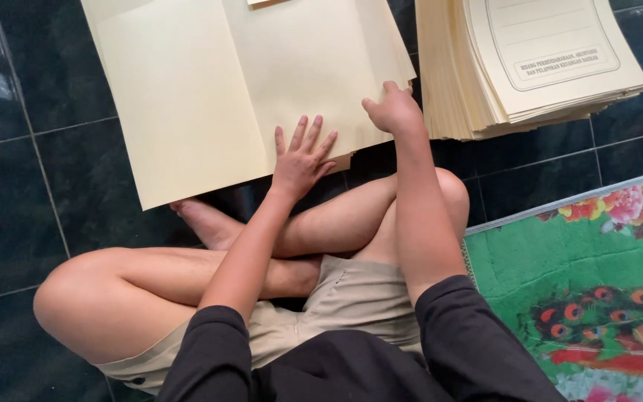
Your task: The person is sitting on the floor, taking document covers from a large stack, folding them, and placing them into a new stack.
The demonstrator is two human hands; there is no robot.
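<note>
A person sits cross-legged on a dark tiled floor [31,104]. An opened cream paper folder [217,82] lies flat before the knees. The left hand [303,160] rests palm-down, fingers spread, on the folder's lower right part. The right hand [392,110] presses on the folder's right edge, fingers curled. Just beside it to the right sits a tall stack of cream printed folders [522,67]. A green floral mat [582,275] lies at lower right.

folder [210,82] top cut off, stack [485,67] top cropped
</note>
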